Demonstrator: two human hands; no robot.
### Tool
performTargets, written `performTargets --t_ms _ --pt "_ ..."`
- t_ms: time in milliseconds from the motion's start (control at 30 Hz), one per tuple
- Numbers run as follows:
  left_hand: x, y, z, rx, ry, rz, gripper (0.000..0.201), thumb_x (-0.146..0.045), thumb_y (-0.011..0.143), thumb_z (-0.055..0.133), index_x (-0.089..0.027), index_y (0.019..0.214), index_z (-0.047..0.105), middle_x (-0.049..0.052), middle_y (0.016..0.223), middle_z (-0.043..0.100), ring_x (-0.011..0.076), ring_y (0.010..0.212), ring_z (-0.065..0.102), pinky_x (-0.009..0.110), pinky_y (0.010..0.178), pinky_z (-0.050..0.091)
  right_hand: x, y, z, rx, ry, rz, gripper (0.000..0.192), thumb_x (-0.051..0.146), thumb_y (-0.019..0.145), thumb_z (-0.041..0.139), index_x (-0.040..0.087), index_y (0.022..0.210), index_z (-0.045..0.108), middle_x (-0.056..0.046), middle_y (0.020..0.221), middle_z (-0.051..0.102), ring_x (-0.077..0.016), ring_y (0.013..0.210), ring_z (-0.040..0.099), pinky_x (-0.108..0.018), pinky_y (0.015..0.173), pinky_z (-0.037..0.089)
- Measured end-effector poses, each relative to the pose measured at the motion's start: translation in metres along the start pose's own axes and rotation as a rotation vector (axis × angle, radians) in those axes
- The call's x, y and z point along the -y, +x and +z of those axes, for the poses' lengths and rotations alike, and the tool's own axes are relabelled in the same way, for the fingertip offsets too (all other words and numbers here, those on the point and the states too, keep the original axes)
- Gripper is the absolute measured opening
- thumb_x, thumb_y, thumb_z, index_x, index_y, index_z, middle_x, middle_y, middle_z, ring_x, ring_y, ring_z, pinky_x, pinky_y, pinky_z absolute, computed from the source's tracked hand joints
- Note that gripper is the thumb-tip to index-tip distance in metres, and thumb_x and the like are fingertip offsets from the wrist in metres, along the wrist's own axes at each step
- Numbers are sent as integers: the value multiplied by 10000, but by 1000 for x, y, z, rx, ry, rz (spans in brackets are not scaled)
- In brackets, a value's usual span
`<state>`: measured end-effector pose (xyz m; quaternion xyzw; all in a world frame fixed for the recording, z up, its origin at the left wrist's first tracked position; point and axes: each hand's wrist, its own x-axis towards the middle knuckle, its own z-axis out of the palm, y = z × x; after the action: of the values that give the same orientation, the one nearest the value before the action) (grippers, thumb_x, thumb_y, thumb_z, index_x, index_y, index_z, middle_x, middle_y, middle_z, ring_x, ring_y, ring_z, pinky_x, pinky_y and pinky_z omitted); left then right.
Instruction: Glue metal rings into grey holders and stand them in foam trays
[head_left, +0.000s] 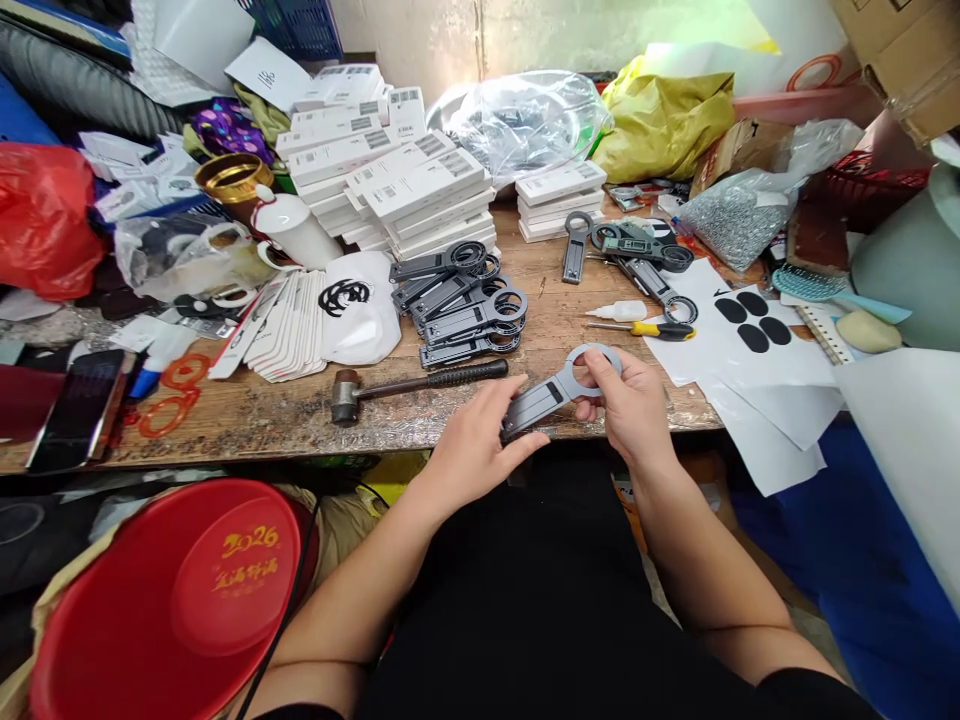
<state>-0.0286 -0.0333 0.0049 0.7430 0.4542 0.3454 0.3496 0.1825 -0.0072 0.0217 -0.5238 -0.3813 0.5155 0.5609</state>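
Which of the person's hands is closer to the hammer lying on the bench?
The left. The left hand holds the grey bracket just right of the hammer handle's end; the right hand grips the bracket's ring end, farther right.

Bare wood of the workbench [300, 410] lies open at nine o'clock of the left hand [472, 445], broken only by the hammer [409, 385] lying across it. At twelve o'clock a stack of grey holders [465, 305] blocks the way, with white boxes [405, 180] behind. At two o'clock of the right hand [630, 405], a screwdriver [645, 328] and glue bottle [619, 311] lie across a narrow gap; white sheets [750, 370] cover three o'clock.
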Motion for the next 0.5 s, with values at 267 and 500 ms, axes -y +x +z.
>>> performTargets --t_ms 267,500 --pt "-14 7 24 -62 -930 -331 465 -628 969 677 -175 1069 687 0 791 607 83 573 467 213 533 349 -8 -35 19 129 -377 -755 357 260 1050 621 242 1405 661 -97 1274 793 -231 1170 776 -407 1036 643" --pt "-15 10 26 -195 -1279 -540 555 -638 744 905 -163 894 660 -58 639 523 29 464 350 159 439 235 2 -33 30 289 -718 -976 358 165 984 618 189 1340 647 -147 1243 756 -277 1183 713 -461 1010 612"
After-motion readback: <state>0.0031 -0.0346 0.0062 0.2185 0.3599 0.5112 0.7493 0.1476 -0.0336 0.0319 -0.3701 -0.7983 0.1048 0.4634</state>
